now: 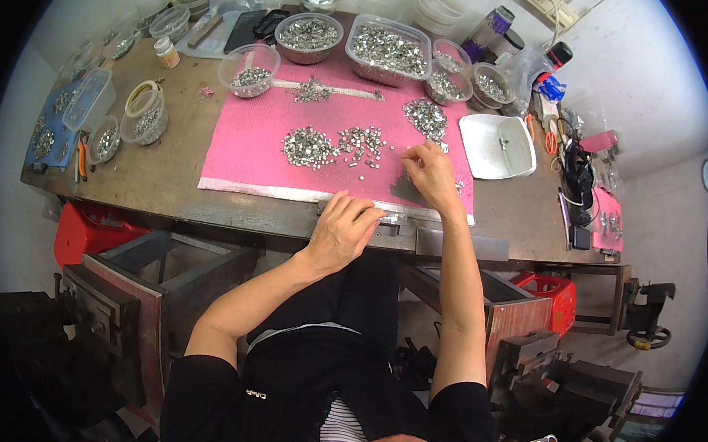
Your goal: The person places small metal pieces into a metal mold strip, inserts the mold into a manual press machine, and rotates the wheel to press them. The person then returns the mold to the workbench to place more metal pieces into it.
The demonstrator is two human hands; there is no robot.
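Observation:
Small shiny metal pieces lie in loose piles on a pink mat (247, 145). My left hand (342, 230) is at the mat's front edge, fingers bent and drawn together beside a small metal fixture (396, 222) on the table edge. Whatever its fingertips hold is too small to make out. Over the mat's right part, my right hand (430, 177) is closed in a pinch, its fingertips just below a pile of metal pieces (426, 118). Anything between them is hidden. Two more piles, a dense one (308, 147) and a scattered one (362, 144), lie left of it.
A white tray (472, 135) stands right of the mat. Along the back are a rectangular plastic tub (386, 75) and a round tub (307, 57) full of metal pieces. A metal plate (462, 245) sits at the front edge. Red stools (93, 232) and vises (646, 313) stand below.

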